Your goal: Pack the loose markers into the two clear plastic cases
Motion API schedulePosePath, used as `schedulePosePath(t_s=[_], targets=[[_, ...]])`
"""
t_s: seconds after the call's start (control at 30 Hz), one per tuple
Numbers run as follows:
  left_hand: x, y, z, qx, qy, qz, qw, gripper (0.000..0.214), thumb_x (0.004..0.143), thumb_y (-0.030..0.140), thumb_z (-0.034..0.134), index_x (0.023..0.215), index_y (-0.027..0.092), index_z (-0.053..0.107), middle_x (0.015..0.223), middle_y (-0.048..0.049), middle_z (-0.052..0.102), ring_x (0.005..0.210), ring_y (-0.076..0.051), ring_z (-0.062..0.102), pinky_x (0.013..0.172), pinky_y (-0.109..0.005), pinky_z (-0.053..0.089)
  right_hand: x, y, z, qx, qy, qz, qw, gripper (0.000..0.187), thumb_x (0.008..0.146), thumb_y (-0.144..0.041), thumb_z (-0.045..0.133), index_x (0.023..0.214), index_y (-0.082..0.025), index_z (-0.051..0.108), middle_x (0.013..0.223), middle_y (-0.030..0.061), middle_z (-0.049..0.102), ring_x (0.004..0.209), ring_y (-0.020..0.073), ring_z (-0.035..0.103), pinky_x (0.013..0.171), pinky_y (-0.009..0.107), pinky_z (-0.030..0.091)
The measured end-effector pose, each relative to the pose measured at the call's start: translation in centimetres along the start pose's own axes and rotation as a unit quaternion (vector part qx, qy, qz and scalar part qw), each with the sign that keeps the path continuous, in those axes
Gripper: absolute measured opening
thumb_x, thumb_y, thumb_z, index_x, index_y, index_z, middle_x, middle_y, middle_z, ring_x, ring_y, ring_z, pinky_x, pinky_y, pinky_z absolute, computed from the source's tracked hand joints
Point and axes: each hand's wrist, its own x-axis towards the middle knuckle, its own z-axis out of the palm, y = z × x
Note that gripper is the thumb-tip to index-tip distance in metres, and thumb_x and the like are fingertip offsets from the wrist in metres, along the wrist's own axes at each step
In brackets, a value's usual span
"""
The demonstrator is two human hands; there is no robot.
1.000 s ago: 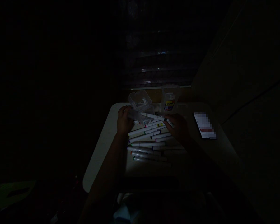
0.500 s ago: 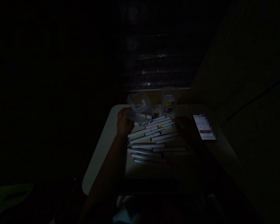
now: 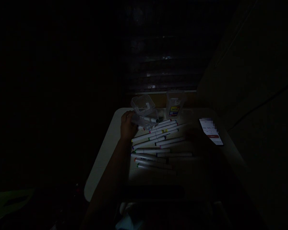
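Many white markers (image 3: 152,151) with small ends of green, orange, yellow and purple lie on the pale table (image 3: 102,153) in the head view, between both arms. The left hand (image 3: 129,126) has its fingers curled upon the side of an open clear box (image 3: 142,120), in which one dark-ended marker (image 3: 150,119) rests, while an upright clear container (image 3: 175,99) carrying a yellow-and-blue label (image 3: 174,110) stands near it. The right hand (image 3: 193,135) is too dark beside the markers, so one cannot tell its fingers' state.

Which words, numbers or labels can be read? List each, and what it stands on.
"00:03", seemingly, on the phone; later digits and other screen text: too blurred.
Yellow-and-blue label on the upright clear container: too small to read.
Dark print on some markers: too small to read.
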Motion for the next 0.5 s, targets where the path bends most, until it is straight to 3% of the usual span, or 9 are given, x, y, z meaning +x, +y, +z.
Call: schedulePosePath(t_s=[0.17,0.5], targets=[[0.0,0.0,0.0,0.005,-0.002,-0.005,1.000,0.056,0.077,0.031,0.058,0.131,0.019,0.047,0.131,-0.0144,0.049,0.126,-0.029,0.043,0.108,-0.047,0.039,0.9,-1.8,0.0,0.005,-0.027,0.004,1.000,0.033,0.092,-0.038,0.054,0.115,-0.015,0.058,0.111,0.0070,0.061,0.094,0.0151,0.061,0.081,0.035,0.055],[0.1,0.2,-0.1,-0.006,-0.002,-0.016,1.000,0.055,0.076,0.028,0.058,0.130,0.019,0.048,0.132,-0.0143,0.049,0.126,-0.028,0.043,0.108,-0.046,0.039,0.8,-5.0,-1.6,0.005,-0.002,0.013,1.000,0.033,0.092,-0.038,0.053,0.119,-0.018,0.057,0.121,0.0084,0.058,0.103,0.0171,0.059,0.088,0.038,0.053]])
